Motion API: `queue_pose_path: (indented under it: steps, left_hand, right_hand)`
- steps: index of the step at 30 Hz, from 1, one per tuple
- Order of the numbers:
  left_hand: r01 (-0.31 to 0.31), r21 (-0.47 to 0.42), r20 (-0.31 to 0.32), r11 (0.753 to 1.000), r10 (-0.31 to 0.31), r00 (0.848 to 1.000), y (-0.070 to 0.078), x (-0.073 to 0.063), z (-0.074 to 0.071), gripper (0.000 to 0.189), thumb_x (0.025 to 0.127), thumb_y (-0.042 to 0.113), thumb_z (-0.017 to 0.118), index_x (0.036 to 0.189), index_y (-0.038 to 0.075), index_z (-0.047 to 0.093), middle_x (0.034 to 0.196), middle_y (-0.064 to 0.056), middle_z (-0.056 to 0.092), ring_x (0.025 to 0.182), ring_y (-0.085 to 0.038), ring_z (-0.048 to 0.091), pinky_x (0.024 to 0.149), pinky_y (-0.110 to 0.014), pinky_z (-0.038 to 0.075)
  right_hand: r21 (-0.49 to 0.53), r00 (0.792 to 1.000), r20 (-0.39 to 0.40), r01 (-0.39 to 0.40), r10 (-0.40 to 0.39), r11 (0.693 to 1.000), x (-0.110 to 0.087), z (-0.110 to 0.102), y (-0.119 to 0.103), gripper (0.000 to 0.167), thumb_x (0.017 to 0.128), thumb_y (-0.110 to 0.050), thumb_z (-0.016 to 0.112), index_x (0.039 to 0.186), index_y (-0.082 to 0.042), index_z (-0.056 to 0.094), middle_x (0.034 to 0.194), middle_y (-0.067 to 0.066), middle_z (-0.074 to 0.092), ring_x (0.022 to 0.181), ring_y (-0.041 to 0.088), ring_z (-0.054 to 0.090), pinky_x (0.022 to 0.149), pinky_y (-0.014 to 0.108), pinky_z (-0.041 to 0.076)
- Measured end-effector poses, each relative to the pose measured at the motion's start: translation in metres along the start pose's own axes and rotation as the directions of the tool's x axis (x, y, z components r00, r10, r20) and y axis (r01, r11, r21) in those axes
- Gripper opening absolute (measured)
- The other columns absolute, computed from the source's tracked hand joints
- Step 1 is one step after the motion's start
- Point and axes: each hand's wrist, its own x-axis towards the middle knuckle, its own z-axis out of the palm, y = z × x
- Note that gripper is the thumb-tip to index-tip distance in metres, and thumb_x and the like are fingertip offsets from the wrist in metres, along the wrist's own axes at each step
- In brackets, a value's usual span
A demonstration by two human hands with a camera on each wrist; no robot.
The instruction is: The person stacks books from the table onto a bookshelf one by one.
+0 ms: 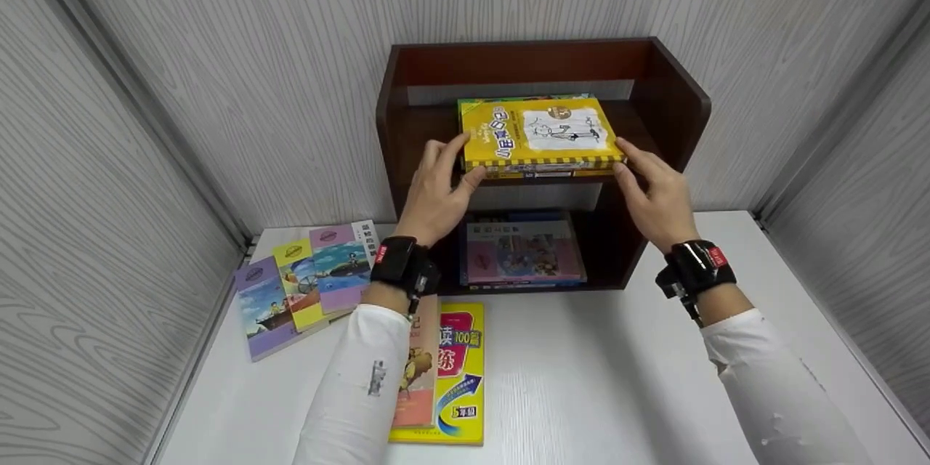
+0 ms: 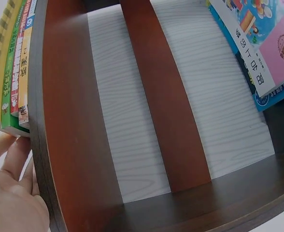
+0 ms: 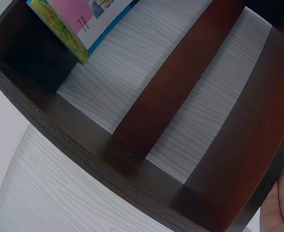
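Note:
A yellow comic book (image 1: pixel 559 132) lies flat on top of a stack on the upper shelf, its checkered spine facing front. Thumb and forefinger of my left hand (image 1: pixel 439 192) grip the stack's front left corner. My right hand (image 1: pixel 660 196) holds the front right corner the same way. From the left wrist, green, red and orange spines (image 2: pixel 17 72) show beneath the yellow one, with the left hand (image 2: pixel 14 193) touching the stack's end. Only part of the right hand (image 3: pixel 280 200) appears at the edge of the right wrist view, beside the shelf board.
The dark brown bookshelf (image 1: pixel 523 51) stands against the back wall. Its lower level holds another stack with a pink book (image 1: pixel 523 251) on top. Three thin books (image 1: pixel 290 294) fan out at left on the white table (image 1: pixel 567 378). A yellow workbook (image 1: pixel 461 378) lies partly under a pink-orange book (image 1: pixel 420 385).

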Motion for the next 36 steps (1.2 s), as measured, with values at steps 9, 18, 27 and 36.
queue_pose_path:
  steps: [9,18,27,36]
  left_hand:
    - [-0.010,0.031,-0.076,0.999,0.012,0.997,0.002,0.002,0.005,0.056,0.109,0.040,0.054,0.159,0.014,0.048,0.114,-0.011,0.042,0.092,-0.025,0.041,0.083,-0.035,0.030]
    - [0.023,0.035,-0.136,0.999,-0.018,0.991,0.006,0.001,0.007,0.053,0.107,0.038,0.057,0.154,0.014,0.055,0.111,-0.011,0.046,0.082,-0.022,0.039,0.074,-0.033,0.030]
    - [0.077,0.033,-0.145,0.996,-0.072,0.987,0.008,0.003,0.003,0.052,0.103,0.039,0.062,0.151,0.018,0.059,0.112,-0.008,0.051,0.077,-0.019,0.037,0.070,-0.032,0.029]
    - [0.111,-0.007,-0.133,0.994,-0.111,0.985,0.008,0.003,-0.001,0.054,0.102,0.040,0.066,0.151,0.020,0.060,0.133,-0.009,0.054,0.105,-0.026,0.056,0.080,-0.034,0.041]
  right_hand:
    - [-0.007,0.999,-0.045,0.018,-0.019,1.000,0.001,0.002,-0.002,0.037,0.107,-0.013,0.063,0.143,-0.012,0.067,0.127,0.019,0.073,0.120,0.032,0.068,0.101,0.046,0.053]
    - [-0.012,0.997,-0.078,0.006,-0.007,1.000,0.005,0.002,-0.006,0.031,0.105,-0.012,0.066,0.135,-0.010,0.073,0.117,0.018,0.075,0.105,0.027,0.069,0.088,0.023,0.046]
    - [0.021,0.994,-0.108,-0.027,0.029,0.999,0.009,0.005,-0.007,0.030,0.100,-0.005,0.070,0.130,-0.008,0.076,0.107,0.018,0.074,0.093,0.008,0.064,0.082,0.008,0.046]
    - [0.059,0.991,-0.110,-0.068,0.075,0.996,0.010,0.005,-0.010,0.030,0.100,-0.004,0.070,0.130,-0.008,0.076,0.114,0.017,0.072,0.099,0.007,0.067,0.085,0.008,0.048]
